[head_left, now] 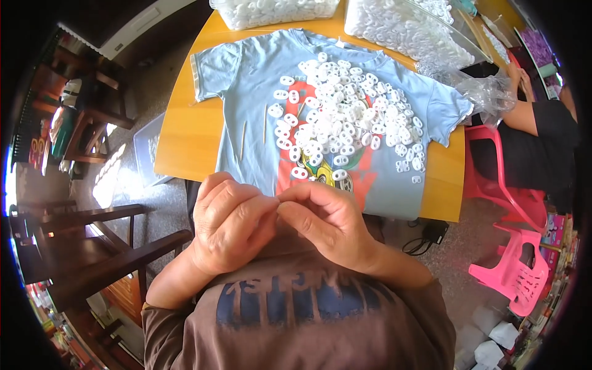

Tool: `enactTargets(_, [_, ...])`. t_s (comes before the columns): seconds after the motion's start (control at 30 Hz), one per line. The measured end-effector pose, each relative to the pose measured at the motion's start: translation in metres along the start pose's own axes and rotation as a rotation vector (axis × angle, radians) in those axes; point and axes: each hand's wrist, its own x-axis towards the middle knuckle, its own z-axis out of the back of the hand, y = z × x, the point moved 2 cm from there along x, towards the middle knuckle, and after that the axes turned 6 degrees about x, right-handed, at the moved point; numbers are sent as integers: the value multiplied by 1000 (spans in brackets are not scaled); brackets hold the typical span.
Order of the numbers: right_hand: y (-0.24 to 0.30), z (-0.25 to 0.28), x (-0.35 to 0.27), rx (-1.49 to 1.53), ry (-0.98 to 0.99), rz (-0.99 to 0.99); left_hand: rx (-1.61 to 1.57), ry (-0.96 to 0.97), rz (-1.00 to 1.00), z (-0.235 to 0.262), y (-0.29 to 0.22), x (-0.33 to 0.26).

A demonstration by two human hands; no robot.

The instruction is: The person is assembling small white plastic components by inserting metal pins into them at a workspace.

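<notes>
My left hand [229,223] is curled closed in front of my chest, just off the table's near edge. Fingertip to fingertip with it, my right hand [334,227] pinches thumb and forefinger together. Whatever sits between the fingertips is too small or hidden to make out. Beyond the hands, a light blue T-shirt [251,74] lies spread on the table. Heaped over its front are many small white oval plastic pieces [345,117], each with two holes. Left of the heap lie two thin pale sticks, one nearer the pieces [265,124] and another [243,143] farther left.
The wooden table [185,135] carries two clear boxes at its far side, one box [274,15] and a larger one [407,37], full of white pieces. A crumpled clear bag [490,95] is beside another person's arm [523,117]. Pink chairs [515,271] stand right, dark wooden chairs [117,265] left.
</notes>
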Motion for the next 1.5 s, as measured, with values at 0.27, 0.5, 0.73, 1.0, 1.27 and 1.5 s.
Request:
enactTargets(0.27, [-3, 10, 4, 218, 76, -236, 2, -12, -60, -6, 2, -6])
enactTargets(0.5, [-10, 15, 4, 310, 140, -373, -75, 1, -91, -6, 2, -8])
enactTargets(0.73, [-6, 13, 13, 355, 97, -389, -136, 23, -70, -7, 19, 3])
enactTargets(1.0, [-1, 22, 33, 353, 45, -388, -174, 95, 82, -16, 58, 14])
enactTargets(1.27, [17, 51, 56, 405, -80, -261, 62, 389, 137, -46, 81, 41])
enactTargets(1.5, [28, 76, 78, 360, -295, -91, 1, 379, 108, -49, 99, 42])
